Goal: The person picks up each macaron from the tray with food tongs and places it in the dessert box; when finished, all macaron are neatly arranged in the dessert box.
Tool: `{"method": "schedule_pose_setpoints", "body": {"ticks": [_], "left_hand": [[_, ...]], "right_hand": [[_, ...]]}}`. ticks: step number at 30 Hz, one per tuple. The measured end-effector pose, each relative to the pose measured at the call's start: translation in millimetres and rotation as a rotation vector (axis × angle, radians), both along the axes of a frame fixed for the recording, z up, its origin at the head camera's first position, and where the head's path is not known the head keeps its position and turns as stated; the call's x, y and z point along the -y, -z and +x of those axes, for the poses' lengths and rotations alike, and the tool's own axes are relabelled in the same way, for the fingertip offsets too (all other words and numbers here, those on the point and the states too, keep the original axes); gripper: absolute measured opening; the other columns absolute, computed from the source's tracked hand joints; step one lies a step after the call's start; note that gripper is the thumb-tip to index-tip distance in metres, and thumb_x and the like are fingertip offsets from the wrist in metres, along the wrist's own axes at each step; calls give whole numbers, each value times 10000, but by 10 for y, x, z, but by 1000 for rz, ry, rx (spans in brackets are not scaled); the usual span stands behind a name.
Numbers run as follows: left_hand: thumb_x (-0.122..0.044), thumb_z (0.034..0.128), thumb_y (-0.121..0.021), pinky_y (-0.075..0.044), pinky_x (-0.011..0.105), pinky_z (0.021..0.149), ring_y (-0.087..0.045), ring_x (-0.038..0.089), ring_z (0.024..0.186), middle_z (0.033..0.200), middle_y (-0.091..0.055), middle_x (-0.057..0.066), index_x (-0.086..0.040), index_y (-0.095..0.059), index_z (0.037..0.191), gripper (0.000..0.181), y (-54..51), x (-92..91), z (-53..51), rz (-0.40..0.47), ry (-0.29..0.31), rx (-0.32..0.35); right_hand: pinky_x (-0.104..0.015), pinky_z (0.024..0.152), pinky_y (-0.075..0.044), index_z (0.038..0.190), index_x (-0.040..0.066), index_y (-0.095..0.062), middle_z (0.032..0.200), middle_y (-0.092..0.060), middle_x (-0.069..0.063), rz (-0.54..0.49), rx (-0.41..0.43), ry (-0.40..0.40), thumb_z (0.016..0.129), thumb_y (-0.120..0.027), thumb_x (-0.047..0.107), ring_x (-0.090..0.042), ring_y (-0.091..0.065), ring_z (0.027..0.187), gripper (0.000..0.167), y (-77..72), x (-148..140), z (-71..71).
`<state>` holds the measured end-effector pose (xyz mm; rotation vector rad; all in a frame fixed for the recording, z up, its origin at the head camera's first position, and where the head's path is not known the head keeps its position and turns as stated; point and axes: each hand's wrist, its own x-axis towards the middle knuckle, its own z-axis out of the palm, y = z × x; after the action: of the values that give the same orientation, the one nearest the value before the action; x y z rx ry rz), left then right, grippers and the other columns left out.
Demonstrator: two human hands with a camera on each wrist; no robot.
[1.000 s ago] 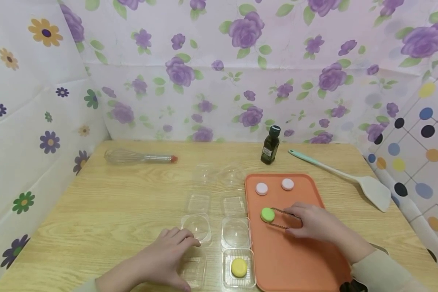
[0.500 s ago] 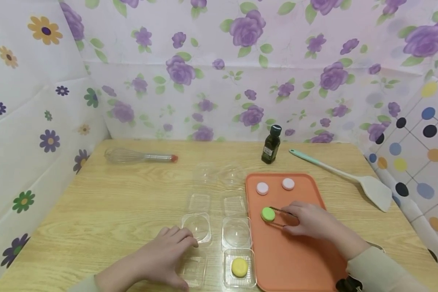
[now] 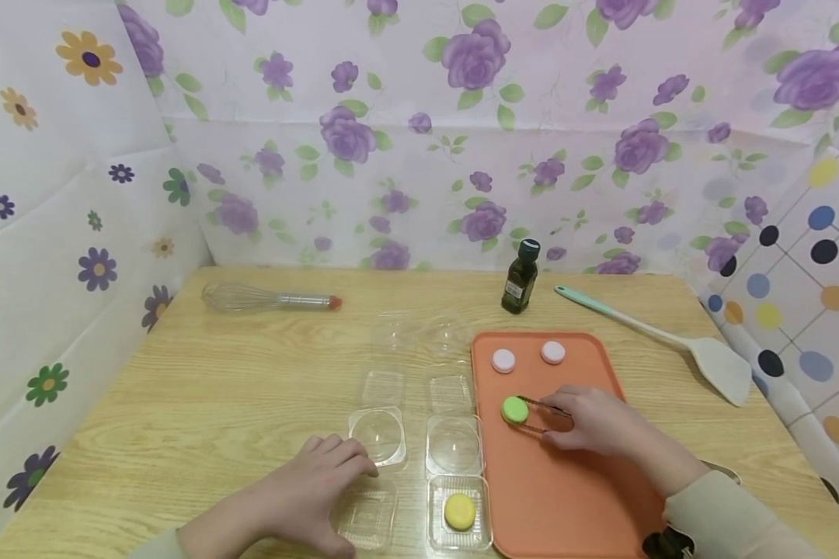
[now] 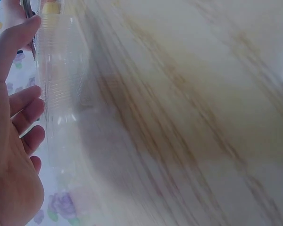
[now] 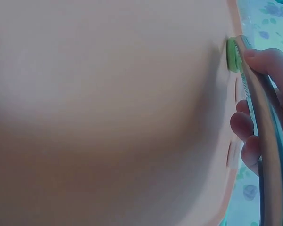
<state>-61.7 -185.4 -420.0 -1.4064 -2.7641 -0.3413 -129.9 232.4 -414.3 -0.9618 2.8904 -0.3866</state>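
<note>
My right hand grips metal tongs whose tips stand on either side of a green macaron on the orange tray. In the right wrist view, thumb and fingers hold the tongs beside the green macaron. My left hand, fingers spread and slightly bent with nothing held, is over the left edge of a clear container base. Just right of it, a yellow macaron lies in another clear base. The left wrist view shows the left hand beside clear plastic.
Two pale pink macarons lie at the tray's far end. Further clear lids and bases stand in two columns left of the tray. A dark bottle, a spatula and a whisk are toward the back.
The tongs' tips have drawn slightly around the green macaron, which stays at its place on the tray. My left hand has barely moved.
</note>
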Motion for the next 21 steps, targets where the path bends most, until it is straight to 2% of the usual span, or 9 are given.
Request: {"method": "schedule_pose_setpoints", "body": {"ticks": [7, 17, 21], "left_hand": [[-590, 509, -787, -302, 270, 786, -396, 49, 925, 1091, -461, -145, -206, -549, 1116, 757, 16, 1, 7, 1, -5, -12], [-620, 546, -764, -294, 260, 781, -377, 53, 884, 1050, -441, -144, -192, -581, 1117, 736, 46, -17, 7, -1, 17, -53], [-635, 567, -753, -304, 267, 787, -386, 60, 894, 1066, -448, -131, -188, -581, 1126, 737, 54, -18, 1, -6, 28, -64]], "right_hand": [[-307, 646, -489, 1072, 88, -675, 918, -626, 27, -11, -11, 19, 775, -738, 355, -125, -593, 787, 404, -38, 5, -1], [-289, 630, -496, 1055, 89, -684, 909, -643, 19, -64, -95, -34, 768, -753, 317, -116, -606, 764, 373, -90, 54, 10], [-275, 612, -492, 1055, 92, -683, 916, -649, 10, -68, -101, -57, 775, -746, 320, -114, -606, 746, 367, -127, 98, 18]]}}
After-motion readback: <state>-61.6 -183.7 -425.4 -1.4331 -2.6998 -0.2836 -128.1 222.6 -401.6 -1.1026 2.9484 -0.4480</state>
